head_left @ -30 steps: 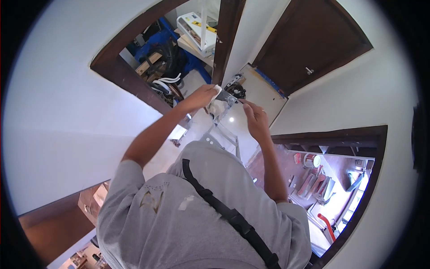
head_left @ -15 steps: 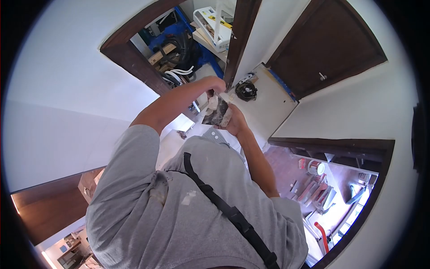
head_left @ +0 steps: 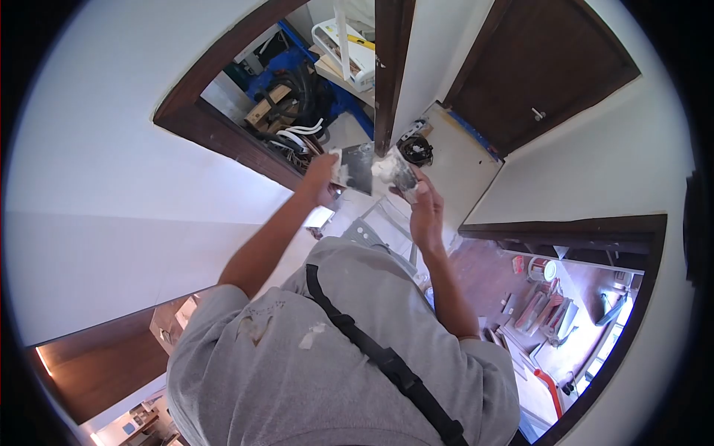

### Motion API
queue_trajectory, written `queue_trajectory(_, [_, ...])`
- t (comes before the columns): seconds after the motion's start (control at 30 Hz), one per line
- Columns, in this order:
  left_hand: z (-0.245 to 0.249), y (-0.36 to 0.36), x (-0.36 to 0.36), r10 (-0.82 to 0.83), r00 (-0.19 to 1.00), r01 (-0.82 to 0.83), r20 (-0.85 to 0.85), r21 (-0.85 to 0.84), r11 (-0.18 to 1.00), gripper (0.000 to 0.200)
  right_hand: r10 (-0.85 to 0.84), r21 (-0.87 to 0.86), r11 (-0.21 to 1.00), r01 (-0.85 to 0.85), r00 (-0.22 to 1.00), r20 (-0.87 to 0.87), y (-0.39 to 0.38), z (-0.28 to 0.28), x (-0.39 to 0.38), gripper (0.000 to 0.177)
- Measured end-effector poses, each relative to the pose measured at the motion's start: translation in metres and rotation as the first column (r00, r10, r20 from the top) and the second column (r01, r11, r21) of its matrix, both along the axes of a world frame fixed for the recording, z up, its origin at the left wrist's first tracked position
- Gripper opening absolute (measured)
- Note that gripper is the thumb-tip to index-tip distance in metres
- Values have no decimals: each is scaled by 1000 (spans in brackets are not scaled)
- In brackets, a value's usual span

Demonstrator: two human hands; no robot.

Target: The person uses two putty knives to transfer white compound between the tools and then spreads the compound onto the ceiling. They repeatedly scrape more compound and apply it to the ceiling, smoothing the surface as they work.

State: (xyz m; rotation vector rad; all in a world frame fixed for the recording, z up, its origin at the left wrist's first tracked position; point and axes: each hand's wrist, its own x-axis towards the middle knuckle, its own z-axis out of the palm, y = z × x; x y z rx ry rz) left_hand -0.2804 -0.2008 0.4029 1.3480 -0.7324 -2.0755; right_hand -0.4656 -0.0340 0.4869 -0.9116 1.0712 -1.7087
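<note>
My left hand (head_left: 320, 181) is closed around a wide putty knife (head_left: 359, 168), whose dark, flat blade points right and has white smears near the hand. My right hand (head_left: 426, 215) grips a second putty knife (head_left: 406, 177), held with its blade up and to the left. A lump of white filler (head_left: 384, 168) sits on the end of that blade. The two blades are close side by side, with a narrow gap between them. Both handles are mostly hidden by my fingers.
Below my hands stands a grey stepladder (head_left: 362, 232). A dark door frame (head_left: 394, 74) rises just ahead, and a closed brown door (head_left: 547, 82) is at right. Coiled black cable (head_left: 416, 150) lies on the floor. A white bucket (head_left: 542, 269) stands through the right doorway.
The putty knives were overlapping; now they are apart. My left hand has moved left and down with its knife, and my right hand has shifted right. The filler now shows on the right blade.
</note>
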Motion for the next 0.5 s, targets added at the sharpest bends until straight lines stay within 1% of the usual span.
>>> queue_trajectory(0.03, [12,23,-9,64,997,-63,-50,15,998,26,-54,-52,998,45,984,-171,-3,-3,7,47])
queue_trajectory(0.07, [23,39,-14,130,986,-127,-102,30,991,25,-113,-115,990,78,935,-336,-7,-3,13,47])
queue_trajectory(0.1, [29,49,-14,127,980,-124,-155,30,992,26,-128,-176,982,63,912,-389,-7,-2,20,44])
queue_trajectory(0.13, [33,56,-13,125,970,-121,-207,30,992,28,-173,-228,972,65,850,-498,-9,-1,23,41])
queue_trajectory(0.17, [38,59,-13,124,958,-121,-260,28,992,30,-191,-250,967,56,810,-554,-11,0,27,40])
queue_trajectory(0.2, [48,60,-13,151,959,-148,-241,32,988,31,-207,-271,961,45,767,-607,-12,1,30,39])
queue_trajectory(0.27, [64,64,-12,201,959,-197,-199,40,980,32,-199,-246,968,47,742,-640,-15,-7,27,38])
queue_trajectory(0.3, [58,64,-8,203,946,-199,-252,41,979,33,-198,-235,971,53,730,-655,-15,-12,23,38])
queue_trajectory(0.37, [41,58,5,194,913,-194,-358,36,980,34,-121,-128,991,44,707,-697,-14,-24,15,40])
queue_trajectory(0.4, [46,56,6,221,907,-234,-360,8,972,31,-82,-73,996,43,696,-713,-12,-32,9,41])
queue_trajectory(0.43, [52,53,7,248,899,-273,-361,-20,962,29,-38,-19,999,37,618,-785,-13,-39,2,42])
queue_trajectory(0.47, [58,51,8,275,891,-312,-363,-48,949,26,9,114,992,57,857,-515,-13,-39,-3,43])
queue_trajectory(0.5, [62,49,13,242,888,-299,-392,-92,950,26,16,242,970,27,985,-174,-13,-39,-7,43])
